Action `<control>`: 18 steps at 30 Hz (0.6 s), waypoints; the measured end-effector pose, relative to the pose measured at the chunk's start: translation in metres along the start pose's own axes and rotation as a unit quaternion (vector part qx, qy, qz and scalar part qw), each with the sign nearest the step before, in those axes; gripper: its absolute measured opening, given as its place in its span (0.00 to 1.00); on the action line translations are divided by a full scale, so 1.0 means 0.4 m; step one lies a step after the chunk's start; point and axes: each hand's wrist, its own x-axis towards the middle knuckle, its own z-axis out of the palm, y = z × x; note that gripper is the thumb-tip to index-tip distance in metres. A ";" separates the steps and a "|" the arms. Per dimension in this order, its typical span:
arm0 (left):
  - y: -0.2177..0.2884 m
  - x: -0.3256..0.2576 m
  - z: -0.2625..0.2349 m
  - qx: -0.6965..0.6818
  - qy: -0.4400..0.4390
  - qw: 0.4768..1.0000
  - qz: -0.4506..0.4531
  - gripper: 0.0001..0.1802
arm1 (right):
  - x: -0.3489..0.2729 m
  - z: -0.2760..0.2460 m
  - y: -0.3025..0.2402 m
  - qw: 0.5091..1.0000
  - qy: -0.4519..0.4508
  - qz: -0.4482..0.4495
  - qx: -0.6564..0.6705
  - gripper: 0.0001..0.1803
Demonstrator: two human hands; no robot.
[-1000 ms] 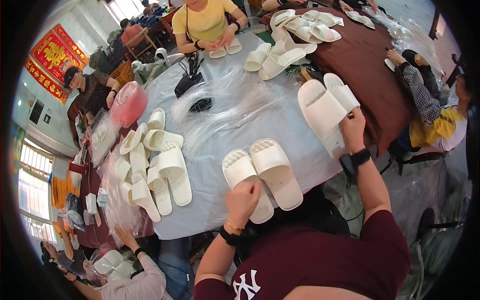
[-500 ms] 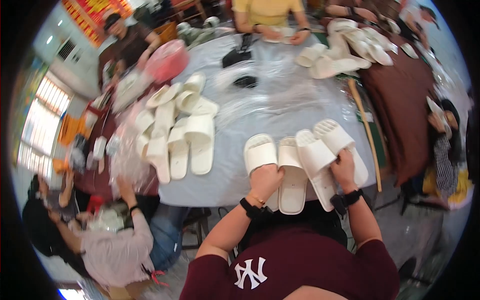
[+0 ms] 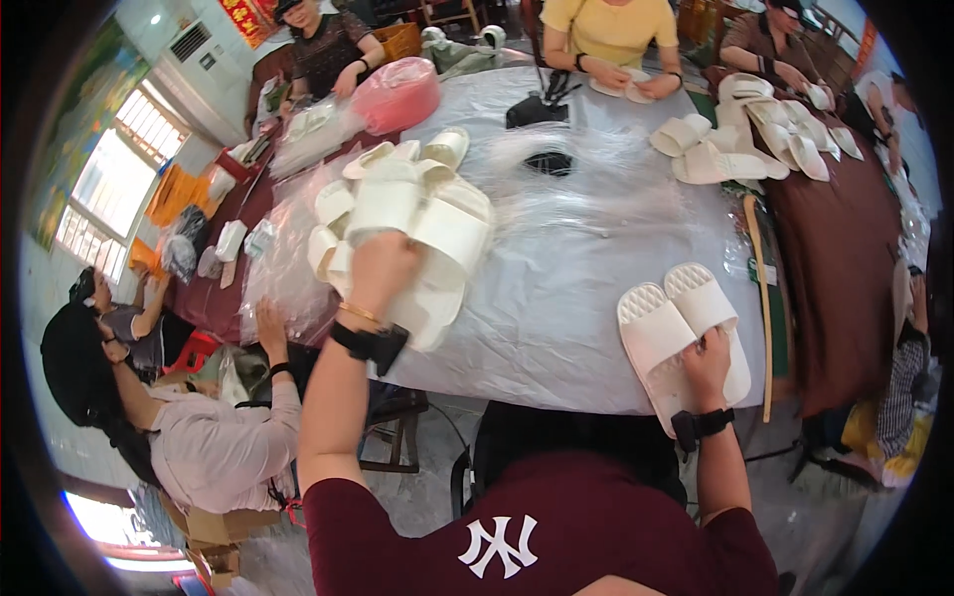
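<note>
White, broad-strapped slippers (image 3: 658, 336) with quilted insoles (image 3: 644, 298) are clamped by the fingers (image 3: 713, 343) of the right hand (image 3: 707, 370); a second pair (image 3: 449, 238), by the left hand (image 3: 386, 272).

1. White glare fills the barred window (image 3: 104, 189), far left of the softly blurred left hand (image 3: 386, 270).
2. Beyond that hand, clear plastic film (image 3: 596, 184) glints.
3. Fisheye edges curve into black.

The left hand (image 3: 388, 270) is blurred; white slide slippers (image 3: 447, 233) at it partly hide a slipper pile (image 3: 334, 204). The right hand's (image 3: 709, 360) fingertips are hidden. The upper edge crops a yellow-shirted co-worker (image 3: 610, 32) and red banner (image 3: 247, 20).
</note>
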 end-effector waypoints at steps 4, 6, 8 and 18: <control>-0.107 0.037 0.020 0.050 0.013 0.997 -0.051 0.21 | 0.005 0.009 0.008 1.000 0.003 0.012 0.008 0.05; -0.089 0.007 0.057 0.004 0.108 0.994 0.000 0.22 | 0.015 0.003 -0.014 0.998 -0.001 0.039 0.044 0.06; -0.030 -0.019 0.087 0.010 0.147 0.989 0.031 0.23 | 0.020 0.003 -0.047 0.997 -0.005 0.062 0.043 0.06; 0.351 -0.215 0.291 -0.291 -0.021 0.949 0.118 0.31 | 0.031 0.030 -0.248 0.963 -0.142 0.047 0.226 0.14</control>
